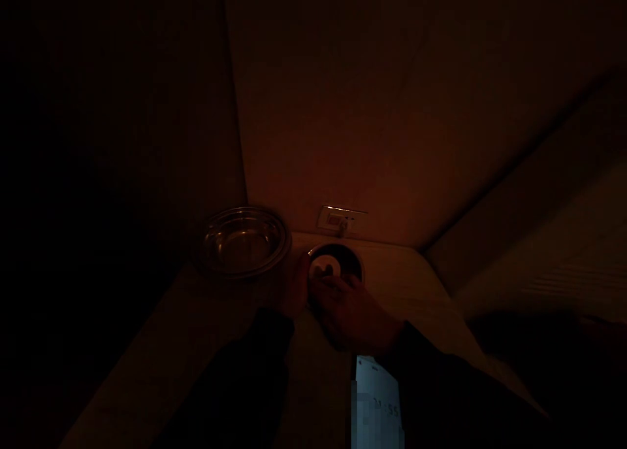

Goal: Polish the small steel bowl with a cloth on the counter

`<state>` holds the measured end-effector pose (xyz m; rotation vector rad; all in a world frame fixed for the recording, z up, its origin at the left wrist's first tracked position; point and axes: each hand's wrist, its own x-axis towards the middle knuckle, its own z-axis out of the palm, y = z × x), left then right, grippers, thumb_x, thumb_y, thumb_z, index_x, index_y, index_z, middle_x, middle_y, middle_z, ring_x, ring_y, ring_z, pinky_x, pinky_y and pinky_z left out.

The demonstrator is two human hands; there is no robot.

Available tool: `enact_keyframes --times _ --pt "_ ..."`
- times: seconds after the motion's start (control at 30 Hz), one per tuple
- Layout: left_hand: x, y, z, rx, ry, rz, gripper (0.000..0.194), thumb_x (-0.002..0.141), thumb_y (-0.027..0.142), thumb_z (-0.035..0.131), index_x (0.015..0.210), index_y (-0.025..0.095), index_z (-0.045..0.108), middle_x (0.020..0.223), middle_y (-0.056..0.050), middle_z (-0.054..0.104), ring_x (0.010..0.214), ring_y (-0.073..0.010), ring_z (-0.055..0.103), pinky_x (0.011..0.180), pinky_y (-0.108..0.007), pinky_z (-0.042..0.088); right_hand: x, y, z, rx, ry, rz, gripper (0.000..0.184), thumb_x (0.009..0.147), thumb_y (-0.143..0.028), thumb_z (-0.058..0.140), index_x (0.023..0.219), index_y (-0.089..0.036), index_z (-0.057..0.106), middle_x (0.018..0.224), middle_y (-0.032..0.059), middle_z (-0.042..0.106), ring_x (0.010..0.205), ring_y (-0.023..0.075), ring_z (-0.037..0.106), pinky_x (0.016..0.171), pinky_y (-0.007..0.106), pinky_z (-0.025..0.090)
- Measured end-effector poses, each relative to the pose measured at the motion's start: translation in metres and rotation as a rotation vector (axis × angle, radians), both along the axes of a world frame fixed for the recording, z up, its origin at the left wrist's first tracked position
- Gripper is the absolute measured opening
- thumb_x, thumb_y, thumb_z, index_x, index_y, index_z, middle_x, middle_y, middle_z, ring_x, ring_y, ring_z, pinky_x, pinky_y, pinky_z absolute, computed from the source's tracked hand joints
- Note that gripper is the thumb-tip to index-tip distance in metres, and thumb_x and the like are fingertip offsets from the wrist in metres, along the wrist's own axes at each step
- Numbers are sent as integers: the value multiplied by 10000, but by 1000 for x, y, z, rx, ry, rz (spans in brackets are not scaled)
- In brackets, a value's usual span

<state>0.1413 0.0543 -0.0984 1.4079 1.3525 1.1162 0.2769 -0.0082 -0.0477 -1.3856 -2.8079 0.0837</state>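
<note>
The scene is very dim. A round, dark-walled bowl (361, 261) with a shiny rim stands on the table near the wall. Along its left side rests my left hand (296, 287), gripping it; most of those fingers are hidden. My right hand (350, 308) reaches over the near rim with curled fingers. Its fingertips are at a pale round piece (326, 263) with dark openings, inside the bowl on the left. How far the fingers close around this piece is hard to see in the dark.
Left of the bowl, a wide shiny metal basin (247, 272), seemingly nested, sits on the table (392, 272). A socket (328, 219) with a plug is on the wall behind. A lit phone (379, 397) lies near my right forearm. The table's left side falls into darkness.
</note>
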Motion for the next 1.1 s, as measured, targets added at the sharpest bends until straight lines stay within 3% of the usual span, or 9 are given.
enact_keyframes --times 0.23,0.53,0.77,0.93,1.1 --pt "3 -1 0 -36 -94 -34 469 895 445 298 980 158 659 1019 -90 703 1001 -227 623 949 -365 435 12 -4 4 -20 -37 37 380 898 -227 427 1265 -150 491 1282 124 550 1153 272 460 964 498 292" --pt "1 -1 3 -58 -87 -32 476 902 430 290 1006 139 652 1026 -111 700 958 -228 641 887 -358 475 -8 3 5 -6 28 -15 456 893 -241 421 1337 -137 412 1378 113 462 1225 278 377 944 467 308" --pt "3 -1 4 -27 -87 13 445 890 405 317 1019 139 649 1071 -99 688 1033 -225 613 953 -360 430 13 -9 12 -102 -4 -12 369 852 -290 493 1187 -141 538 1141 113 625 1086 267 485 966 467 267" --pt "4 -3 11 -65 -101 13 492 897 432 277 982 137 661 1017 -103 701 991 -234 628 937 -368 443 8 -8 6 -104 35 2 449 874 -249 445 1306 -128 442 1306 116 524 1180 255 418 964 433 300" --pt "1 -2 6 -20 -4 8 481 901 431 282 1012 136 645 1044 -111 686 1030 -232 606 950 -368 430 -10 0 8 -39 26 -42 497 881 -274 416 1355 -128 388 1409 104 426 1248 294 348 966 498 288"
